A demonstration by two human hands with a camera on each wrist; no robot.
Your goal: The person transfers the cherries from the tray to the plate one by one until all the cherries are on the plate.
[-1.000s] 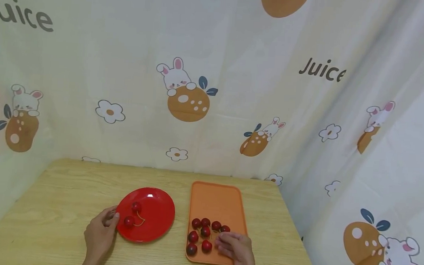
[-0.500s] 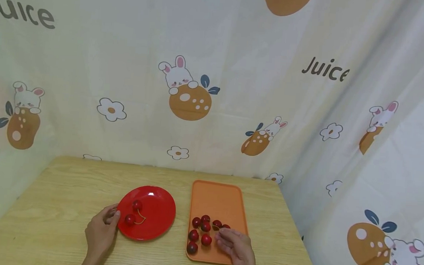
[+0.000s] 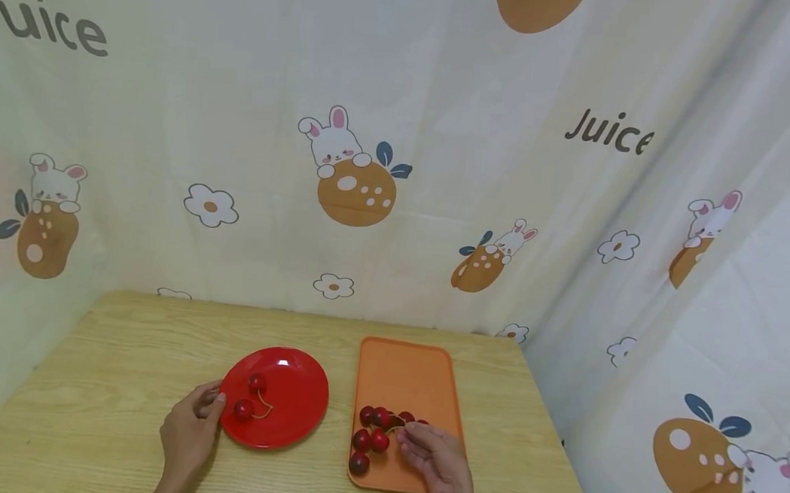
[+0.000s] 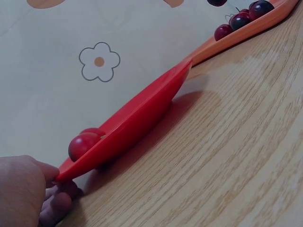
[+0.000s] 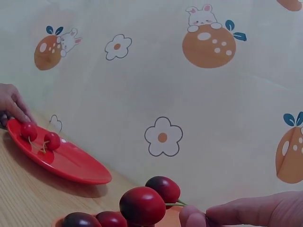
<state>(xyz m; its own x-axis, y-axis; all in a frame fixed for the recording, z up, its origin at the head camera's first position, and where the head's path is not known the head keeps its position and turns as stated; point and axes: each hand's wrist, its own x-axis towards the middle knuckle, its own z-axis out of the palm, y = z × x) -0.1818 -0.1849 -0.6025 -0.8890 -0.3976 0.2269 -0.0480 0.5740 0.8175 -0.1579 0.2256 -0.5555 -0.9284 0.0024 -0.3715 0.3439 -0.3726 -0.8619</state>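
My left hand [image 3: 188,428] grips the left rim of a red plate [image 3: 298,406], thumb on top and fingers underneath; that rim is raised off the table in the left wrist view. Two cherries [image 3: 244,409] with joined stems lie on the plate. Over the near half of an orange tray [image 3: 404,371], my right hand [image 3: 438,460] pinches the stems of a pair of cherries [image 5: 143,205] between thumb and fingertips. The pair hangs above the tray. Several other cherries [image 3: 359,463] lie in the tray, some partly hidden by the right hand.
Plate and tray stand side by side on a wood-grain table [image 3: 123,365], with a gap between them. A pale curtain [image 3: 259,140] printed with rabbits and fruit hangs behind the table and along both sides.
My right hand has taken hold of the stems and raised the pair of cherries a little, moving slightly left and away. The left hand keeps its grip on the plate.
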